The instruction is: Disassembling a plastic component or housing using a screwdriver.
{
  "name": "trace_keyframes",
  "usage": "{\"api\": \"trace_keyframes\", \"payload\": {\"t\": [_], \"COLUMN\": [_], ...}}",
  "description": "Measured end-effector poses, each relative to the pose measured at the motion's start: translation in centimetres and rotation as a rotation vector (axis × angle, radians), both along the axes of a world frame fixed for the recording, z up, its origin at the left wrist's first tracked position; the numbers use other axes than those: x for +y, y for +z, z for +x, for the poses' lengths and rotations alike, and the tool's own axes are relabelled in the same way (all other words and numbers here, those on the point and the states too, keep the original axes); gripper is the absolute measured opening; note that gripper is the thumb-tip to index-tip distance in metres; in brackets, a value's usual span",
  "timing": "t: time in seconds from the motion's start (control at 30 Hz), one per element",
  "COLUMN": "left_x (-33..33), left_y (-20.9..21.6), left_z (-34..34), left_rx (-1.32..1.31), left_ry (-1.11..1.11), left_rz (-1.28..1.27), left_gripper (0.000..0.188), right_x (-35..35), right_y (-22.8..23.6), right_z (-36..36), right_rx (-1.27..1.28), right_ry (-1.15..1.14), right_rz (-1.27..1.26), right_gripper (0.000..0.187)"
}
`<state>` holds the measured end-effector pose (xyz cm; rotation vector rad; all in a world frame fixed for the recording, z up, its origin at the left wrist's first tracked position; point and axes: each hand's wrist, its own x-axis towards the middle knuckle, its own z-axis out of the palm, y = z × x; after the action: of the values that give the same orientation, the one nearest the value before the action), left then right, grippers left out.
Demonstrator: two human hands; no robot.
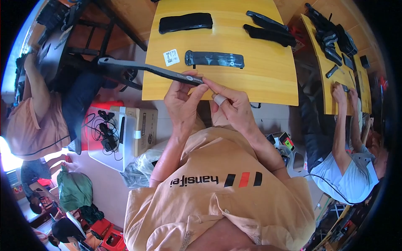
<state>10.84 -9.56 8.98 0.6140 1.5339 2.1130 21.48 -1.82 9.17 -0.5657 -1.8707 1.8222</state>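
Note:
A long, slightly curved grey-and-black padded strip (157, 71) is held up over the near left part of the wooden table, its narrow end pointing left. My left hand (183, 104) is closed on it near its wide end, thumb and fingers pinching it. My right hand (235, 106) pinches at that same end; a pale band is wrapped round one finger. Whether it also holds something small is hidden. Beyond the hands, a dark strip in clear plastic (215, 59) lies flat, with a small white printed label (171, 57) to its left.
A black padded strip (185, 22) lies at the table's (268, 83) far left, and two dark curved strips (270, 30) at its far right. A plastic bin of cables (109, 140) and a cardboard box (144, 129) stand lower left. People sit at other tables on both sides.

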Motion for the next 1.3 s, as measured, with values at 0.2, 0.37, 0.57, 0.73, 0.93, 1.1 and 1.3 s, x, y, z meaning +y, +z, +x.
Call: {"api": "trace_keyframes", "payload": {"t": [0.2,0.37,0.57,0.73,0.93,1.1,1.3], "left_x": [-0.4,-0.6,-0.6,-0.7,-0.6,-0.6,-0.3], "left_y": [0.6,0.5,0.6,0.7,0.6,0.4,1.1], "left_z": [-0.2,-0.6,-0.4,-0.4,-0.4,-0.5,-0.7], "left_rx": [-0.078,-0.079,-0.045,-0.002,0.109,0.095,0.048], "left_ry": [-0.076,-0.115,-0.119,-0.140,-0.164,-0.195,-0.236], "left_rz": [-0.069,-0.050,-0.082,-0.113,-0.141,-0.137,-0.128], "left_gripper": [0.030,0.029,0.030,0.032,0.036,0.036,0.036], "right_x": [-0.4,-0.2,-0.3,0.0,0.4,0.6,0.5], "right_y": [1.1,1.1,0.5,1.2,1.1,0.8,-2.2], "right_z": [0.3,0.4,0.5,0.7,1.3,1.4,0.6], "right_rx": [-0.078,-0.095,-0.101,-0.008,-0.061,-0.079,0.131], "right_ry": [-0.051,-0.024,-0.005,0.071,0.138,0.109,-0.068], "right_rz": [0.130,0.160,0.002,-0.343,-0.522,-0.506,0.361], "right_gripper": [0.038,0.040,0.039,0.036,0.041,0.036,0.037]}}
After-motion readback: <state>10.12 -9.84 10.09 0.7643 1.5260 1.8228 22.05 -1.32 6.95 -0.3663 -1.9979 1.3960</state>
